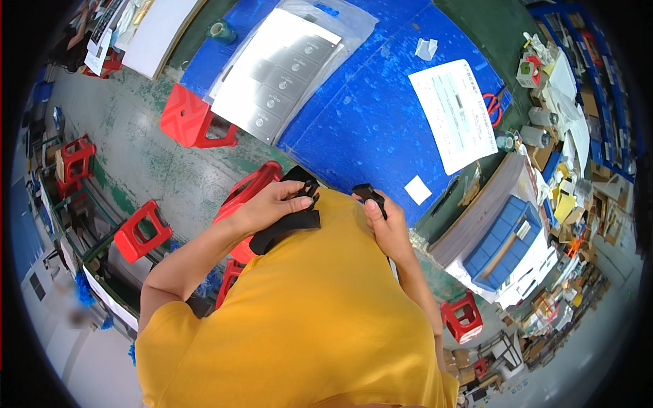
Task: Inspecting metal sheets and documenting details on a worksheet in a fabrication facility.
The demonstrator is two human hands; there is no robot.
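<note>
Close to my yellow shirt, my left hand (272, 204) is closed with a pinch on a black strap buckle (310, 190). A wide black strap (287, 228) hangs below those fingers, against the shirt. To the right, my right hand (390, 228) grips a black clip (369, 194), which looks like the other part of the buckle. The two black pieces are apart. Beyond my hands spreads a blue tabletop (340, 129). A small white card (417, 190) lies on it near my right hand.
Thin silver metal sheets (272, 75) lie on clear plastic at the table's left. A printed paper (454, 115), red-handled scissors (494, 109) and a tape roll (221, 31) are around it. Red stools (194, 117) stand at left. A blue crate (500, 245) sits at right.
</note>
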